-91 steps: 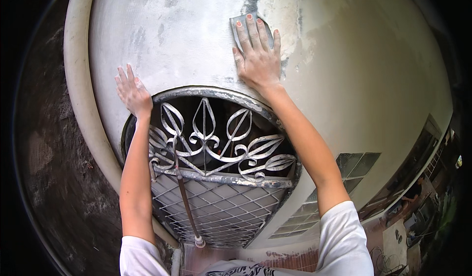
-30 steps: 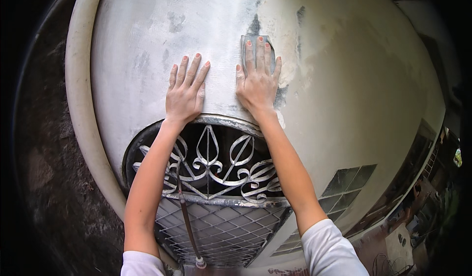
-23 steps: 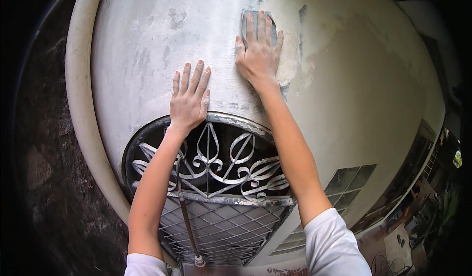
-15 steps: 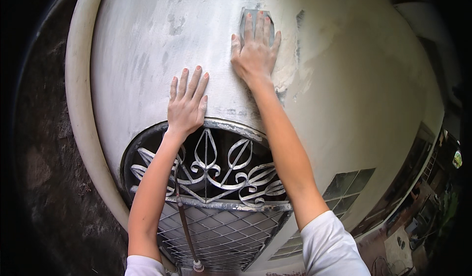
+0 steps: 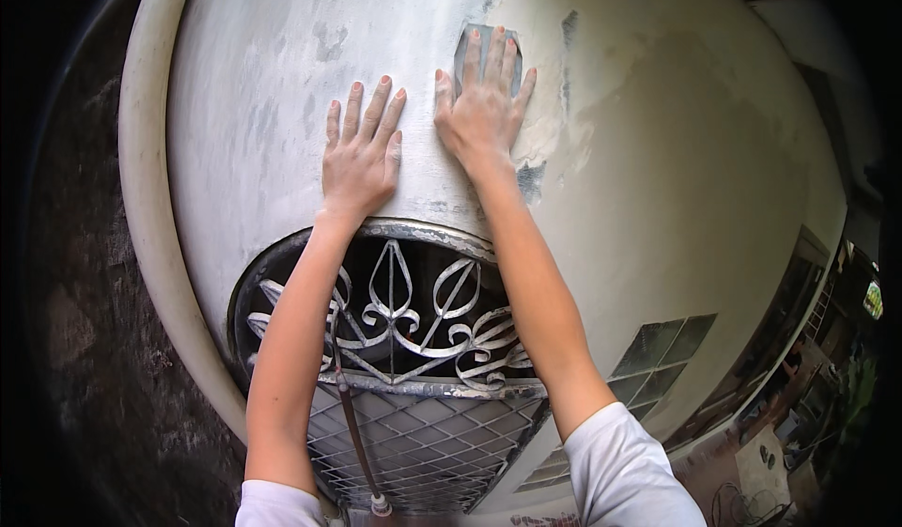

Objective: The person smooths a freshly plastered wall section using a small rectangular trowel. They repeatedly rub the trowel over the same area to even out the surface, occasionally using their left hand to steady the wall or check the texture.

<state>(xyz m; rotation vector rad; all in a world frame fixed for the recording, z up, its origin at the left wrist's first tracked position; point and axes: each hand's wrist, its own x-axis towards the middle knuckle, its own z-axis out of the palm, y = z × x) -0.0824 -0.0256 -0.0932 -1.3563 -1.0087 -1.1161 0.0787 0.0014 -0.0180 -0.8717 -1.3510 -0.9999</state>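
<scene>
My right hand (image 5: 479,114) presses flat on a grey sheet of sandpaper (image 5: 465,46) against a pale plastered wall (image 5: 263,85); only the sheet's top edge shows between and above my fingers. A chipped patch (image 5: 531,179) of plaster lies just below and to the right of this hand. Beside it, my left hand (image 5: 359,156) lies flat on the wall, holding nothing, its fingers spread and pointing up. Both hands sit just above the arched top of a window opening with a curled metal grille (image 5: 413,320).
A diamond-mesh panel (image 5: 423,442) fills the window below the grille. A thick pale pipe (image 5: 141,198) curves down the wall's left side, with a dark rough wall (image 5: 75,339) beyond it. A small glass-block window (image 5: 662,344) sits at lower right, above a cluttered yard.
My left hand moved from the arch's left edge up to the wall beside my right hand. My right hand slid the sandpaper slightly up and down in the same patch.
</scene>
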